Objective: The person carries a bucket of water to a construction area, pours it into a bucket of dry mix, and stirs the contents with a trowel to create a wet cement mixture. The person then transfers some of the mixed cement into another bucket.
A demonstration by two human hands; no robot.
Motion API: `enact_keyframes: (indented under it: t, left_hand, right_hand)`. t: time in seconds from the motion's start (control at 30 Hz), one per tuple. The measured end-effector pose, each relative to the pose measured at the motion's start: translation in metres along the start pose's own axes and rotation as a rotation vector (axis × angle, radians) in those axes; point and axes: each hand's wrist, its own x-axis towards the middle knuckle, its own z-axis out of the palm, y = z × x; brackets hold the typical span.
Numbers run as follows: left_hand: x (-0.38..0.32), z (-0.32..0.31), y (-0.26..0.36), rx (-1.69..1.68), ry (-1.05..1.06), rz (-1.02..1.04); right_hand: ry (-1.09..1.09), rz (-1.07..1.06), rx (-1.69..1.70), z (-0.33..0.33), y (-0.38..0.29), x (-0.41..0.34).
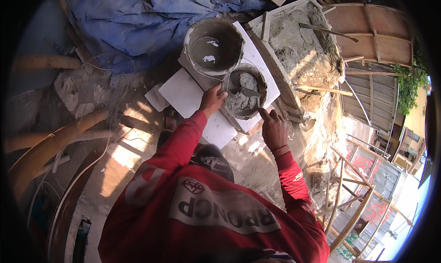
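A small bucket holds wet grey mortar and stands on white boards. My left hand grips the near left side of this bucket; whether the fingers hold its rim or its wire handle is hard to tell. A trowel rests its blade in the mortar. My right hand is at the bucket's right rim, closed around what seems to be the trowel's handle, which the fingers hide. Touching the small bucket's far side is a larger bucket with grey, watery contents that reflect light.
Right of the boards lies a wooden mixing trough with mortar and a long wooden handle across its edge. A blue tarpaulin covers the far left. Loose cable and bamboo poles lie left; wooden framing stands right.
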Motion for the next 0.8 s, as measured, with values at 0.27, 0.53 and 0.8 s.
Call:
enact_keyframes:
  t: [0.27, 0.53, 0.8]
  left_hand:
    - [0.005, -0.003, -0.003, 0.019, 0.013, -0.037]
    - [-0.012, -0.02, 0.018, 0.183, 0.183, -0.036]
    - [-0.063, 0.004, -0.005, -0.629, 0.041, -0.338]
  right_hand:
    - [-0.138, 0.033, 0.198, 0.005, 0.007, 0.011]
    - [-0.07, -0.296, 0.252, 0.047, 0.019, 0.016]
    - [-0.277, 0.29, 0.841, 0.065, 0.003, 0.016]
